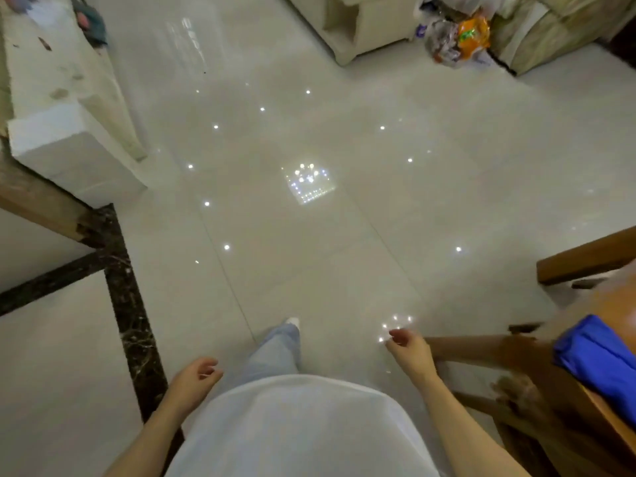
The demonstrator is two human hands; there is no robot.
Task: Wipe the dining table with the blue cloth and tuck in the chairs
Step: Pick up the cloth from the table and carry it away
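- Currently, the left hand (196, 376) hangs in front of the body over the tiled floor (309, 235). Its fingers are loosely curled and hold nothing.
- The right hand (407, 346) is raised slightly to the side, fingers relaxed and half bent, also holding nothing. It is near the top rail of the near chair (464, 347) but does not touch it.
- The blue cloth (599, 359) lies bunched on the dining table (619, 301) at the right edge of the view, well apart from both hands.
- A second wooden piece, the far chair (585, 258), stands beyond the table corner. Motion blur hides its detail.
- One leg in light jeans (278, 349) is set forward between the hands.
- A dark marble strip (120, 270) crosses the floor at left.
- Plastic bags (457, 39) lie on the floor at upper right.
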